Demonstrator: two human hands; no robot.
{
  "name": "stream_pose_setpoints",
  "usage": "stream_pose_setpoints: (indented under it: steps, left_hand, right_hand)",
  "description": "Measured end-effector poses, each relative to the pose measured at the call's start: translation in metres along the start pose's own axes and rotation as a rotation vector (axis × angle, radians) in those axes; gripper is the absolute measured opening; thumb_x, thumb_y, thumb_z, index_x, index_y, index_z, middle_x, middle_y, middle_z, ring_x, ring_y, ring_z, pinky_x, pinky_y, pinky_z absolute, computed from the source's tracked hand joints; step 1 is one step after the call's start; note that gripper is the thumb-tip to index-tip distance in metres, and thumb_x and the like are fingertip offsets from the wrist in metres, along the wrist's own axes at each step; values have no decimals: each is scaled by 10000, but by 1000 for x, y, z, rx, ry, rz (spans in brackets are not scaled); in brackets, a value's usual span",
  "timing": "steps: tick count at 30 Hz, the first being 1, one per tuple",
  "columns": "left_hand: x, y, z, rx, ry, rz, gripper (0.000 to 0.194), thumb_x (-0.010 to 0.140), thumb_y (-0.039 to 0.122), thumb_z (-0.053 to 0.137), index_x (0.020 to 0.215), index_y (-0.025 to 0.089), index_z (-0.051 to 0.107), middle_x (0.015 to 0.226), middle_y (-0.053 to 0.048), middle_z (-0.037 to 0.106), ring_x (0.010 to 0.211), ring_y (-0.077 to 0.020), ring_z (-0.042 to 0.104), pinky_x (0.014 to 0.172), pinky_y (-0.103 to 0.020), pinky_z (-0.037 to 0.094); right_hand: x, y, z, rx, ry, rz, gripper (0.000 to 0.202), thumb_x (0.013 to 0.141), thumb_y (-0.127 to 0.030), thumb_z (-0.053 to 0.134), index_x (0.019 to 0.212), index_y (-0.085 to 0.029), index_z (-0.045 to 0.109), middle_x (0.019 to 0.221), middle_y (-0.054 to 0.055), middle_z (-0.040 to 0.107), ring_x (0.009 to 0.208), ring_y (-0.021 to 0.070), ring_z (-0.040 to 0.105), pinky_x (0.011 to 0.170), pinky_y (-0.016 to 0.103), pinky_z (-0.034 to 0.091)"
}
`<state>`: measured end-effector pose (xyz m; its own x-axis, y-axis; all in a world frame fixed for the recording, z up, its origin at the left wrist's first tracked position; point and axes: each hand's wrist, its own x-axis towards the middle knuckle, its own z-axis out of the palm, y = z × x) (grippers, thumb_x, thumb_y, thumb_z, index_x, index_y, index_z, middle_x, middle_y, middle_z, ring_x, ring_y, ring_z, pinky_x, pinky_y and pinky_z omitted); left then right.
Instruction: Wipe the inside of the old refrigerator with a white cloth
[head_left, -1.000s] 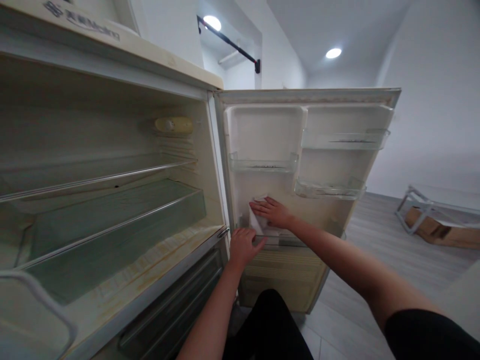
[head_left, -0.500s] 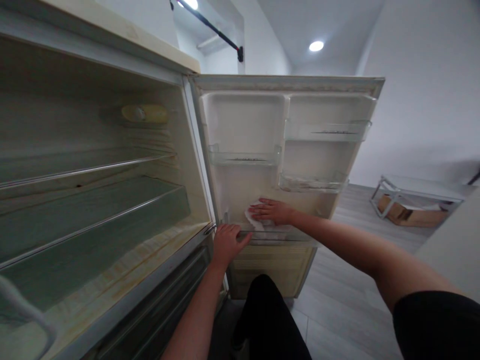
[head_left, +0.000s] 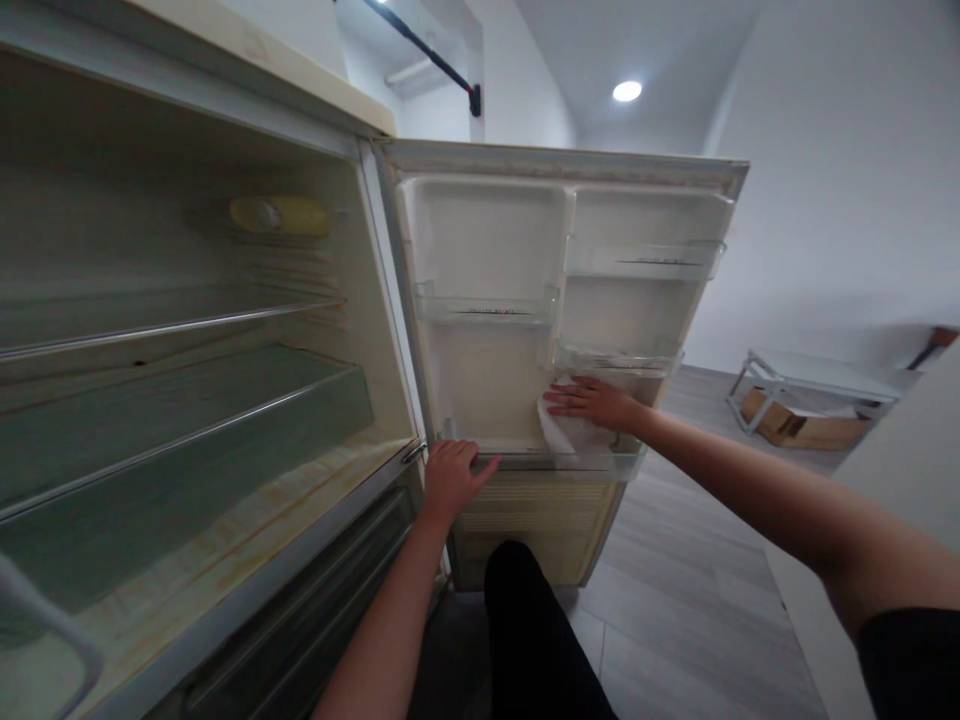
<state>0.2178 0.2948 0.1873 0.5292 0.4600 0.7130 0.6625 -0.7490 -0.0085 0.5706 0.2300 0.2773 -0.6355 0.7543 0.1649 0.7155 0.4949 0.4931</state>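
A refrigerator door [head_left: 480,390] stands swung open, its inner side facing me. My right hand [head_left: 596,402] presses a thin white cloth [head_left: 562,435] flat against the lower right of this panel, fingers stretched over it. The cloth's lower part hangs down behind the clear bottom door shelf [head_left: 525,462]. At the left end of that shelf, my left hand [head_left: 452,478] has its fingers hooked over the rim and its thumb pointing right.
On the left is the stained fridge interior [head_left: 225,540] with a glass shelf [head_left: 172,325] and a yellowish lamp cover [head_left: 289,215]. Clear racks [head_left: 487,308] line the upper door. A low white table [head_left: 825,372] stands over a cardboard box [head_left: 810,430] at right.
My right hand and the cloth have slid to the right and slightly up across the door panel. My left hand stays at the bottom shelf's rim. The view has shifted slightly.
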Motion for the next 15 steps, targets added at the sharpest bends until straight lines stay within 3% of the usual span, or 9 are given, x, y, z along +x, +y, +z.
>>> stream_pose_setpoints:
  steps: [3, 6, 9, 13, 15]
  left_hand:
    - [-4, 1, 1, -6, -5, -5, 370, 948, 544, 531, 758, 230, 580, 750, -42, 664, 827, -257, 643, 904, -438, 473]
    - [-20, -2, 5, -51, 73, 25, 273, 940, 429, 577, 1038, 179, 624, 1072, -127, 710, 1097, -299, 635, 1086, -486, 431]
    - [-46, -4, 11, -121, 163, -17, 478, 930, 325, 595, 1358, 151, 475, 1454, -203, 539, 1416, -321, 455, 1162, -507, 402]
    - [-68, 0, 15, -173, 114, -57, 711, 931, 294, 593, 1541, 174, 249, 1620, -201, 344, 1551, -316, 238, 1209, -541, 366]
    - [-70, 4, 14, -180, 95, -80, 737, 931, 286, 591, 1557, 171, 220, 1634, -198, 321, 1561, -312, 208, 1223, -543, 351]
  right_hand:
    - [33, -11, 3, 76, 4, -78, 641, 914, -48, 487, 1508, -290, 476, 1650, 13, 317, 1540, 193, 277, 1268, 475, 202]
    - [77, -35, 9, 198, 26, -106, 621, 902, -136, 579, 1509, -229, 486, 1653, 99, 304, 1545, 252, 262, 1253, 527, 185]
    - [128, -68, 15, 401, 57, -83, 609, 908, -182, 608, 1505, -169, 488, 1600, 158, 399, 1525, 269, 309, 1238, 531, 212]
    - [191, -104, 22, 697, -167, -39, 406, 927, -136, 581, 1327, -109, 642, 1321, 137, 679, 1224, 212, 628, 1071, 362, 458]
    - [211, -112, 25, 729, -255, 9, 324, 915, -130, 598, 1216, -61, 695, 1188, 145, 733, 1043, 197, 686, 923, 298, 519]
